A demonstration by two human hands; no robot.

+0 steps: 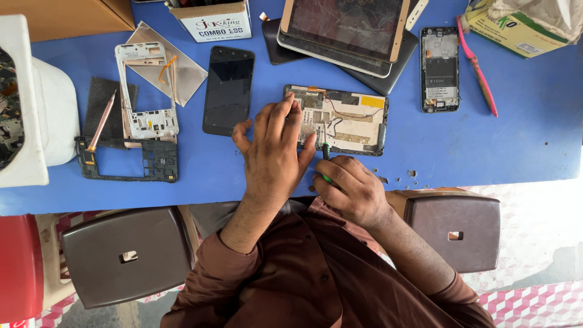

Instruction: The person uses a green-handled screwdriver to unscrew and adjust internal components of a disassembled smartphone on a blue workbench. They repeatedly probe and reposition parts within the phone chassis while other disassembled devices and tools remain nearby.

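Left hand (274, 152): we see it lies flat on the left end of the opened tablet (349, 121), fingers spread and pressing down, palm over the table edge; it closes on nothing, only holds the device still.
Right hand (352, 188): curled tight around a small screwdriver w/ green handle (326, 152), which stands nearly upright; its tip meets the lower edge of the tablet, just beside the left fingertips.
Tablet: back cover is off, so we look at the inside w/ circuit board, thin wires and yellow tape patches. It lies near the middle of the blue table (516, 140), close to the front edge, directly before the person.
Left of it: a black phone (228, 89) face up, then a white phone frame (147, 91) over a silver sheet, a black frame (127, 161) and a copper-coloured pen tool (101, 121) resting on a dark pad.
Behind it: a stack of tablets (343, 33), top one w/ cracked screen.
Right side: a second opened phone (440, 68) and a pink toothbrush (478, 70), well apart from the hands.
Below table: two brown stools (127, 255), one at each side of the person, who wears a brown shirt.
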